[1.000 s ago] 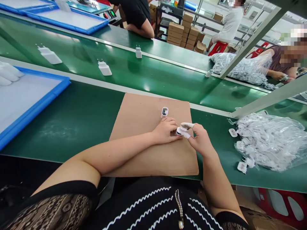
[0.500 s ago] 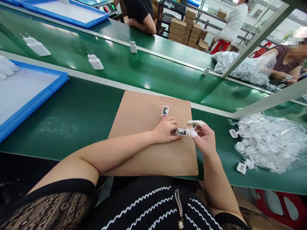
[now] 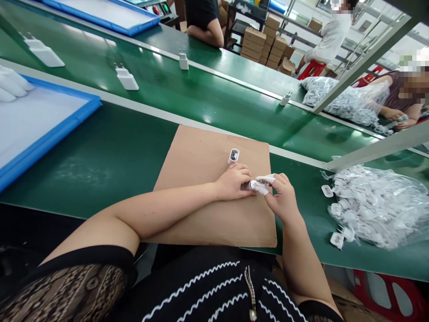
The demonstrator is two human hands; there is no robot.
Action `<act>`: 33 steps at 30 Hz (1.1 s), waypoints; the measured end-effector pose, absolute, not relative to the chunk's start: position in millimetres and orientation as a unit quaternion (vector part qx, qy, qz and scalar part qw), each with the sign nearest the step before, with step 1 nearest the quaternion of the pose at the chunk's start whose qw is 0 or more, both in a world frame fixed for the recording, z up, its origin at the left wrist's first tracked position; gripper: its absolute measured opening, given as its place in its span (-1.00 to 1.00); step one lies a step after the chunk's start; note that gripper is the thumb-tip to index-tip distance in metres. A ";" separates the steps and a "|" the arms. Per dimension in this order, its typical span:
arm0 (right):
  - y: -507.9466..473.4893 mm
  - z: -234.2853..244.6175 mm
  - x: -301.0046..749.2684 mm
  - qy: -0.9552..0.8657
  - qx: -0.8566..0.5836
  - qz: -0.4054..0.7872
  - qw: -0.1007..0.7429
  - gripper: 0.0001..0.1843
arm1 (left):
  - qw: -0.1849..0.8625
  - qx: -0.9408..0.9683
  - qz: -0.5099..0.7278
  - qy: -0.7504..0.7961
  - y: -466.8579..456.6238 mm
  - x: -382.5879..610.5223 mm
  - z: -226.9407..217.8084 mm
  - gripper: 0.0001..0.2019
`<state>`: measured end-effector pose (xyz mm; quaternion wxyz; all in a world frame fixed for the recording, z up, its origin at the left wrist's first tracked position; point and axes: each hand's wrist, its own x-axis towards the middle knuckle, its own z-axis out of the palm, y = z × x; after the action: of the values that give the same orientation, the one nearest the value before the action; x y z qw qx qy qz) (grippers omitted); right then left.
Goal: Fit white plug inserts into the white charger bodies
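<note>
My left hand [image 3: 233, 182] is closed around a white charger housing [image 3: 247, 185] and rests on the cardboard sheet [image 3: 214, 223]. White covers wrap the thumb and forefinger of my right hand [image 3: 279, 192]. Those fingers pinch a small white plug cap [image 3: 254, 184] against the open end of the housing; much of the cap is hidden by them. Just beyond my left knuckles, a second charger housing [image 3: 233, 155] stands upright, its open top showing the circuit parts inside.
To the right, a clear bag [image 3: 378, 205] spills white plug caps, with several loose ones [image 3: 336, 240] beside it. Assembled chargers [image 3: 126, 77] lie on the green belt [image 3: 201, 107]. A blue-rimmed tray [image 3: 50, 141] is at left. Co-workers sit across the line.
My right fingers have closed in on the housing, bringing the white cap over its open end, which showed circuit parts before. Chargers on the belt have shifted slightly left in view.
</note>
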<state>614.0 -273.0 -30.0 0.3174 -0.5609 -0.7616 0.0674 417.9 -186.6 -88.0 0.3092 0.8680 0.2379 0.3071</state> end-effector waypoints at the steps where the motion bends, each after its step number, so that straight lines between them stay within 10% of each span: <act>1: -272.3 -31.9 614.1 -0.770 -0.559 0.050 0.303 -0.78 | 0.310 0.867 0.308 0.239 -186.7 418.1 -88.1 -0.75; 17: -265.4 -33.8 606.1 -0.773 -0.582 0.008 0.252 -0.81 | 0.308 0.871 0.307 0.231 -185.6 419.8 -91.4 -0.79; 33: -270.0 -67.4 604.0 -0.600 -0.665 0.149 0.420 -0.78 | 0.306 0.860 0.335 0.233 -178.6 426.5 -104.2 -0.72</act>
<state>604.0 -270.0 -67.4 0.4201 -0.6647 -0.5996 0.1492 426.5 -178.6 -104.2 0.3062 0.8604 0.2325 0.3346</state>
